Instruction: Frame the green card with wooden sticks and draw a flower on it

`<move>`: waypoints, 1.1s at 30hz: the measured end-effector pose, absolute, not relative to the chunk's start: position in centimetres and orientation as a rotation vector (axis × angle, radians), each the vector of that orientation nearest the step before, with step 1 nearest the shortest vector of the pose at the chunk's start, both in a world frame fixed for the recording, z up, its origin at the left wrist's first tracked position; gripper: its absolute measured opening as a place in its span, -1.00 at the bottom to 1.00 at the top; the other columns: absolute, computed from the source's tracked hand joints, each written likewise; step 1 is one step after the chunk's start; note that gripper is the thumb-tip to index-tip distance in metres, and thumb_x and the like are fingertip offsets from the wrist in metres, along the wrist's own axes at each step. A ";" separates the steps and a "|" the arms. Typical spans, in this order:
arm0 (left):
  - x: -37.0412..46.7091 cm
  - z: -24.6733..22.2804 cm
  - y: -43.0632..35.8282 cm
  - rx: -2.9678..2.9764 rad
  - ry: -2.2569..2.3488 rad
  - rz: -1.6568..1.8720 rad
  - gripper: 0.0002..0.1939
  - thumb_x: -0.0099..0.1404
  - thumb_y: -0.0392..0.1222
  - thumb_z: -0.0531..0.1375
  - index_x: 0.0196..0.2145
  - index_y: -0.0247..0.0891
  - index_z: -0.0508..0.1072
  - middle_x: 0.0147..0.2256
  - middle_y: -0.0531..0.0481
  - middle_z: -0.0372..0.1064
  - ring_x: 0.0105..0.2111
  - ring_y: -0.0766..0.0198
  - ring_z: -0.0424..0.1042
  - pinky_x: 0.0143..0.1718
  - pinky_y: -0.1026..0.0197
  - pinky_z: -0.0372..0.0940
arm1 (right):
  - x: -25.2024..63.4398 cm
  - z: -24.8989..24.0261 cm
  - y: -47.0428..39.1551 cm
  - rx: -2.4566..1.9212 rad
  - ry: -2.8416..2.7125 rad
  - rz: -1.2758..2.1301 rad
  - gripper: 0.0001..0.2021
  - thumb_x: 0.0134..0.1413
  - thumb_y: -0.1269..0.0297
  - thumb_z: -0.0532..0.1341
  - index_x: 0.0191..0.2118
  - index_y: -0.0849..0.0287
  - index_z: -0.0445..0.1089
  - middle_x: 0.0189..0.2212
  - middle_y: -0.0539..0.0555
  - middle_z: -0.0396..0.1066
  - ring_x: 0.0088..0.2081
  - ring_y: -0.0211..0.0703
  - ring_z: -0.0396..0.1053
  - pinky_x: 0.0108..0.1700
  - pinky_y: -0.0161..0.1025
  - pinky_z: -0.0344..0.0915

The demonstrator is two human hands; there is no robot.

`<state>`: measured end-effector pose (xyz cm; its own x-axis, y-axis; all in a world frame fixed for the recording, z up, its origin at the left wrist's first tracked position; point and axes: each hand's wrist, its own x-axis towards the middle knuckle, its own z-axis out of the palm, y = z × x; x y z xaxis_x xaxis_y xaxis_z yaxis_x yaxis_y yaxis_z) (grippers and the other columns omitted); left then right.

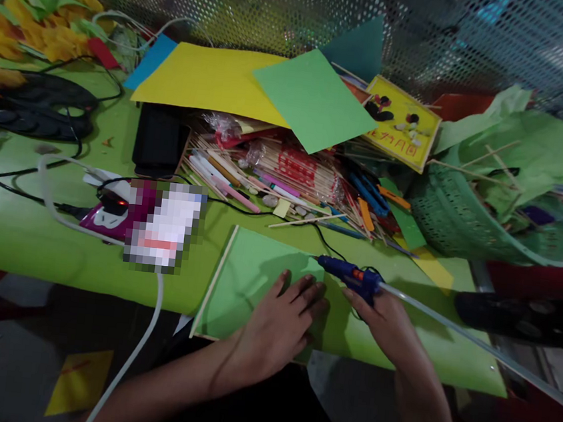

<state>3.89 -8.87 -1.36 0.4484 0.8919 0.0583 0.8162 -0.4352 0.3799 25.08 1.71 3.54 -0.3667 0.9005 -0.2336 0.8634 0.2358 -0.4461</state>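
A green sheet of card (238,280) lies at the front edge of the table, with a thin pale wooden stick (215,278) along its left side. My left hand (283,318) rests on the sheet's right part, palm down with the fingers stretched out. In my right hand (386,316) is a blue hot glue gun (350,272). Its nozzle points left, at the sheet's upper right corner. A long translucent glue stick (451,323) sticks out of the gun's back end. My palm hides part of the sheet.
Behind the sheet lie loose sticks, pens and scissors (371,192), under yellow card (214,83) and green card (316,100). A green basket (486,226) stands at right. At left are a purple power strip (114,217), cables and a black mask-like object (41,105).
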 end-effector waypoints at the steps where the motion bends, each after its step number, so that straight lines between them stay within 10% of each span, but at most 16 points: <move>1: 3.9 -1.4 -8.9 2.405 1.462 0.374 -0.42 0.49 0.01 0.09 0.38 -0.14 0.16 0.44 -0.02 0.04 0.43 0.07 -0.03 0.42 -0.17 -0.14 | 25.2 3.5 1.7 -1.743 -2.406 0.793 -0.48 0.20 -0.19 0.11 -0.16 0.20 0.55 -0.35 0.18 0.58 -0.27 0.14 0.52 -0.20 -0.08 0.39; 33: 3.9 -1.4 -8.9 2.411 1.480 0.397 -0.40 0.46 0.02 0.14 0.37 -0.16 0.18 0.43 -0.01 0.06 0.41 0.07 0.01 0.41 -0.18 -0.09 | 24.9 3.7 1.5 -1.718 -2.412 0.818 -0.48 0.20 -0.18 0.11 -0.11 0.19 0.55 -0.33 0.18 0.59 -0.25 0.14 0.53 -0.19 -0.07 0.40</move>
<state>3.89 -8.94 -1.44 0.4364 0.8958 0.0845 0.8177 -0.4341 0.3781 24.90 1.46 3.65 -0.3731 0.8954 -0.2430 0.8586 0.2340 -0.4561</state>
